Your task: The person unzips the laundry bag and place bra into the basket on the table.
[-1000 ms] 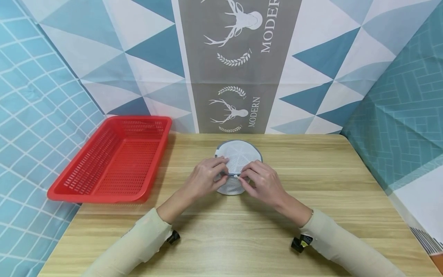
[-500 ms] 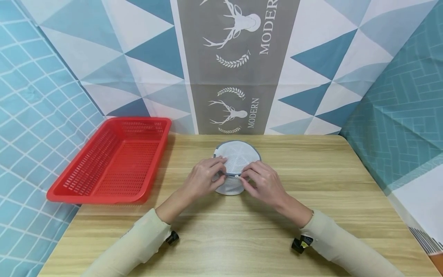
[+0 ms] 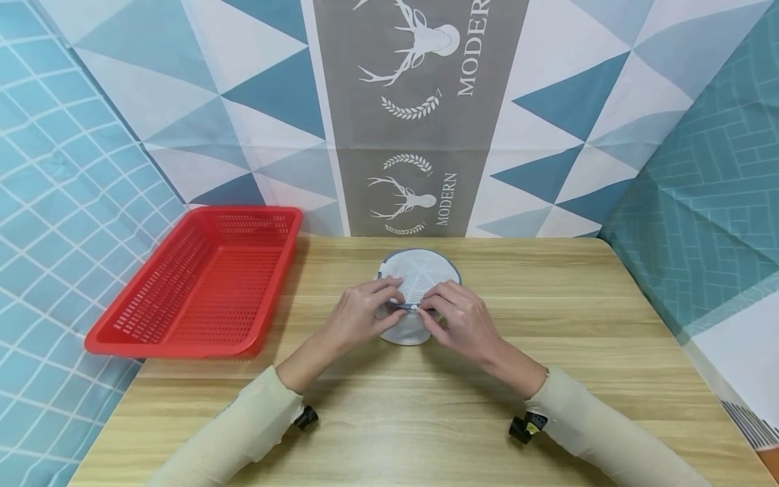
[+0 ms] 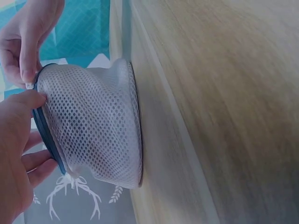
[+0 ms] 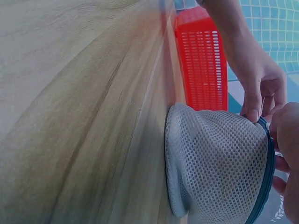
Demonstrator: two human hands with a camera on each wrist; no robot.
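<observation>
A round white mesh laundry bag (image 3: 420, 264) with blue-grey zipper trim stands on the table, between both hands. Its mesh sides (image 4: 93, 126) look soft and creased in the left wrist view. My left hand (image 3: 364, 310) pinches the trimmed upper edge, thumb on the near side and fingers reaching over the top. At the same edge, just to the right, my right hand (image 3: 460, 316) pinches beside a small white zipper pull (image 3: 414, 307). In the right wrist view the blue zipper band (image 5: 264, 186) curves along the bag's upper edge, partly hidden by fingers.
A red perforated plastic basket (image 3: 182, 350) sits on the left of the wooden table (image 3: 389, 419), with no contents visible. A patterned wall covering (image 3: 414, 128) rises behind the table's back edge. Dark wrist cameras sit at both sleeves' cuffs.
</observation>
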